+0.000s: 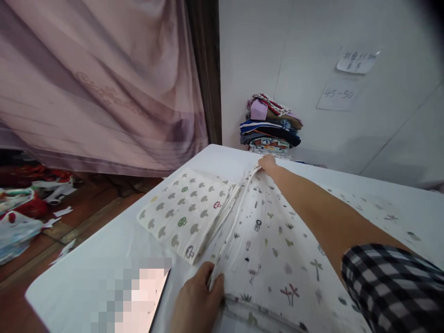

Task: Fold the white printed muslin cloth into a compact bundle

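Observation:
A white cloth (267, 245) printed with small palm trees and plants spreads over the table in front of me. My left hand (201, 296) pinches its near left edge between thumb and fingers. Farther off, my right hand (267, 163) grips the far corner of the same cloth, lifting it a little into a ridge. Between the two hands the cloth's left edge runs in gathered folds. Just left of that edge lies a folded white cloth (187, 208) with a mushroom print, partly overlapped by the held cloth.
The white table (90, 259) ends on the left above a tiled floor with bags and scraps. A blurred-out flat object (142, 300) lies at the near left. Folded clothes (270, 125) are stacked by the wall. A pink curtain (104, 83) hangs at left.

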Demonstrator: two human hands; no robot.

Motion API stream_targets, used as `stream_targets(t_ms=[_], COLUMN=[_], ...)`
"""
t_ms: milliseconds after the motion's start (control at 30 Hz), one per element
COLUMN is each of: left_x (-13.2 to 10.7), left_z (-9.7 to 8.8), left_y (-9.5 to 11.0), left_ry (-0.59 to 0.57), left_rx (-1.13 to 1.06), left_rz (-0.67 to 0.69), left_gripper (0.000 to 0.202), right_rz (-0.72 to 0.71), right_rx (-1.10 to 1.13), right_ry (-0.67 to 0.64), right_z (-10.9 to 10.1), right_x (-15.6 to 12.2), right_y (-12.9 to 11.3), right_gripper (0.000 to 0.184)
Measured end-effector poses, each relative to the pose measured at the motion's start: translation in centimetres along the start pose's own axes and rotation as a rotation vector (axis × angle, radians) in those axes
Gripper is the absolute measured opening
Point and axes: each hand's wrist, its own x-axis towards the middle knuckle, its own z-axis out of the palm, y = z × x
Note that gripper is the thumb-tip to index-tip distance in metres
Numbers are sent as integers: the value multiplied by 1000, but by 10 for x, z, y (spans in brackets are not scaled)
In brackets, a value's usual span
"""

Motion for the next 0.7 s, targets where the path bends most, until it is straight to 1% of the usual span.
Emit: stream_targets(t_ms=[67,133,200,267,333,400,467,500,567,633,700], left_x=[0,0,0,0,-1,-2,-2,-2,-3,-3,-3], left_z=[0,1,3,3,2,0,-1,-2,-2,-2,-2], left_y=[-1,-2,-1,0,0,0,-1,-1,-3,-3,-3], left_ry=[-21,-45,-53,-50,-42,-34,-9,15,71,111,123], left_rx=[67,131,161,160,146,136,135,138,154,186,220], left_rz=[-32,-60,-68,-67,-57,-38,-15,-5,3,13,29], left_gripper=[21,25,28,29,27,25,22,21,19,17,17], right_rz=[92,167,204,210,197,176,109,26,-155,-314,-508], right_rx=[101,214,306,369,401,405,352,272,140,80,5], right_ry=[-40,-67,-75,-62,-43,-46,-100,-159,-285,-408,-468], right_z=[15,27,33,32,26,17,8,4,-5,-13,-23], right_x=[-4,-11,-21,-32,-47,-69,-104,-126,-179,-238,-295], right_y=[-1,-2,-3,-2,-1,1,3,4,5,5,6], right_gripper=[31,35,41,40,35,26,18,16,21,26,30])
